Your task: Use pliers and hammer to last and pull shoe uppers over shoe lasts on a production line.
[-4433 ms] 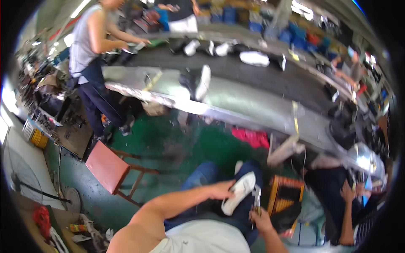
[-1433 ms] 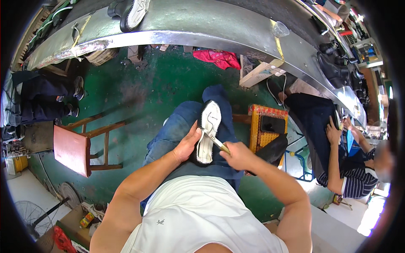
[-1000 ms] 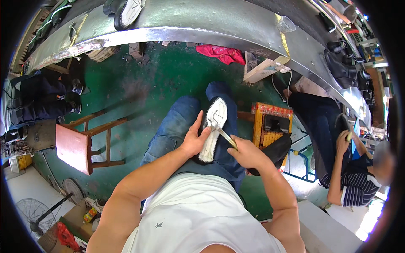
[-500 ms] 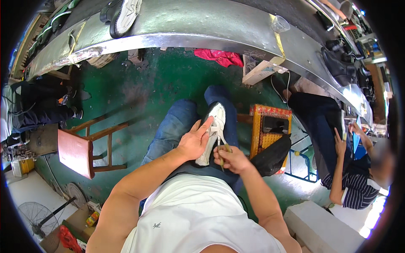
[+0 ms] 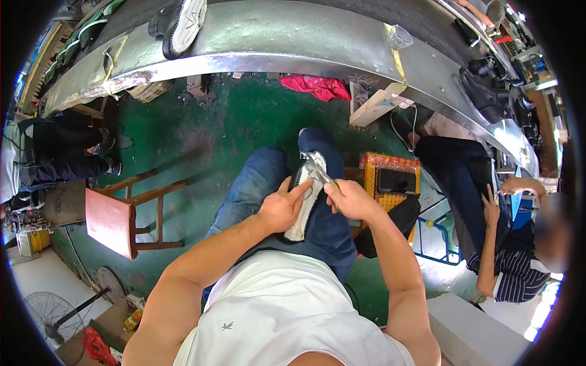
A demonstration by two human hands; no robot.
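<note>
A shoe (image 5: 295, 230) with a dark upper rests on my thighs, its pale underside facing up and its toe pointing away from me. My left hand (image 5: 282, 206) is closed round its left side, fingers over the edge and onto the underside. A pair of pliers (image 5: 326, 177) is in my right hand (image 5: 353, 199), closed round the handles. The metal jaws reach up and left to the toe end of the underside. Whether they grip anything there is too small to tell.
A long metal-edged bench (image 5: 256, 63) runs across the far side, bearing a black shoe (image 5: 185, 27) and black boots (image 5: 485, 97). A wooden stool (image 5: 110, 219) stands left. At right are a yellow woven seat (image 5: 372, 174) with a phone (image 5: 397, 180) and a seated co-worker (image 5: 452, 165).
My right hand has moved up and to the right. The pliers' jaws have shifted from the shoe's middle toward its toe. My left hand keeps its hold on the shoe.
</note>
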